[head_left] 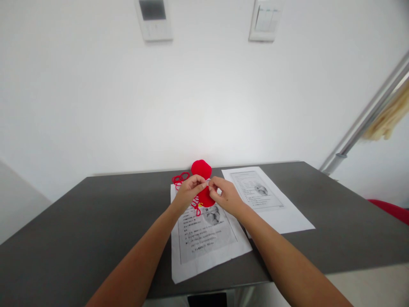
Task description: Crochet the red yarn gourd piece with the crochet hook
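My left hand (189, 192) and my right hand (226, 194) meet over a printed sheet (191, 266), with thumbs and fingertips pinched close together. Something small and pale shows between the fingertips, too small to name. Just below and between the hands lies a red piece (207, 201), perhaps cloth, partly covered by the fingers. Behind them is a rounded red piece (201, 169). Loops of thin red cord (180, 178) spread to the left, and more cord runs down beside my left fingers to a small yellow bit (200, 205).
A second printed sheet (281, 219) lies to the right on the dark grey table (96, 230). The table's back edge meets a white wall (204, 94) carrying a screen panel (155, 19) and a switch plate (265, 20). A metal pole (367, 113) leans at the right.
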### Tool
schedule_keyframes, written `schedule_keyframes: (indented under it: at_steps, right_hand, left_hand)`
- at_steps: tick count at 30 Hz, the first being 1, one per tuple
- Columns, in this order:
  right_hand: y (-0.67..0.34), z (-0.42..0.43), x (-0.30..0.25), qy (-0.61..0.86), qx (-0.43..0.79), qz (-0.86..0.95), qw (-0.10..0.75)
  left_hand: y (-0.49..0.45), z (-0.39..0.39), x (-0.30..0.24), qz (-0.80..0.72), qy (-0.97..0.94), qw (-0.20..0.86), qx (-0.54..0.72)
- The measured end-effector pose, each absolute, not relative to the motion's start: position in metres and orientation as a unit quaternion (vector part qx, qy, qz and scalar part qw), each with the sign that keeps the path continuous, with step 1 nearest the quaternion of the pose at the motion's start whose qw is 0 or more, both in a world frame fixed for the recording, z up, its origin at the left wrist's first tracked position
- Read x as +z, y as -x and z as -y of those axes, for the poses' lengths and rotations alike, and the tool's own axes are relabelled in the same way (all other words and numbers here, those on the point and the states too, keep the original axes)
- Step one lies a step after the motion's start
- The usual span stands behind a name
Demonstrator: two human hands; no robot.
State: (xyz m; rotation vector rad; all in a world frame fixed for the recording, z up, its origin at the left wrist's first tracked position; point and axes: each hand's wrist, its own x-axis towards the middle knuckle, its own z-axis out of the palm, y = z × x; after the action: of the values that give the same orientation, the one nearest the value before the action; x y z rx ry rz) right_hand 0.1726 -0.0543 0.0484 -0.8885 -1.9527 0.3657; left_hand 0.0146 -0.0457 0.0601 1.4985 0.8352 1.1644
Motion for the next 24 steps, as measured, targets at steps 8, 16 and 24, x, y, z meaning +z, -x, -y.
schedule_keyframes:
  at_steps: [8,16,24]
  right_hand:
    - [-0.173,0.054,0.048,0.379,0.187,0.779,0.462]
    - [-0.171,0.043,0.035,0.421,0.247,0.742,0.459]
    - [-0.172,0.029,0.013,0.509,0.137,0.774,0.352]
  left_hand:
    - [-0.014,0.044,0.056,-0.360,-0.606,0.525,0.478]
    - [-0.012,0.031,0.042,-0.392,-0.548,0.541,0.503]
    - [0.010,0.008,0.025,-0.429,-0.403,0.563,0.580]
